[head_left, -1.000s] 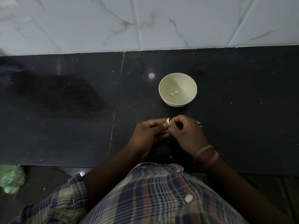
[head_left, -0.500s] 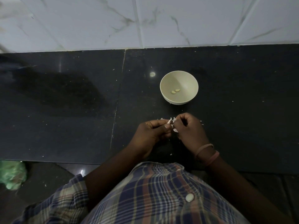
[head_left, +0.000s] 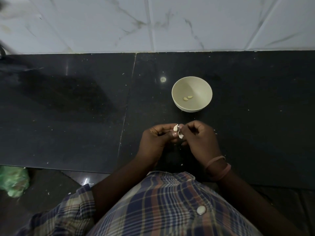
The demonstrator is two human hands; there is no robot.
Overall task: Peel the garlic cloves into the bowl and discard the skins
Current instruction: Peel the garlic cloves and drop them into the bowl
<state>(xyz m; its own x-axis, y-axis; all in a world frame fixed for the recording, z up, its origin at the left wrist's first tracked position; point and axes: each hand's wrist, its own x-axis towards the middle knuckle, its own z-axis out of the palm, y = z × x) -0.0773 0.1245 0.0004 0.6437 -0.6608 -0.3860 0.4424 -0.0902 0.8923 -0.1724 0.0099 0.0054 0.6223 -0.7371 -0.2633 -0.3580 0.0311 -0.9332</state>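
A pale round bowl [head_left: 201, 106] stands on the black stone counter [head_left: 68, 126], with two peeled garlic cloves [head_left: 187, 97] lying at its bottom. Just in front of the bowl my two hands meet over the counter. My left hand [head_left: 156, 140] pinches a small garlic clove [head_left: 175, 128] between thumb and fingers. My right hand [head_left: 199, 138], fingers curled, pinches a white flake of skin [head_left: 180, 136] that hangs from the clove. Most of the clove is hidden by my fingertips.
Small white skin flakes [head_left: 215, 132] lie scattered on the counter around my hands. A white marbled tile wall [head_left: 153, 24] backs the counter. Below the counter's front edge at the left sits a green plastic bag [head_left: 14, 181] on the floor.
The hands stay together in front of the bowl. A flake of white skin has come further away from the clove under my right fingers. The bowl's contents are unchanged.
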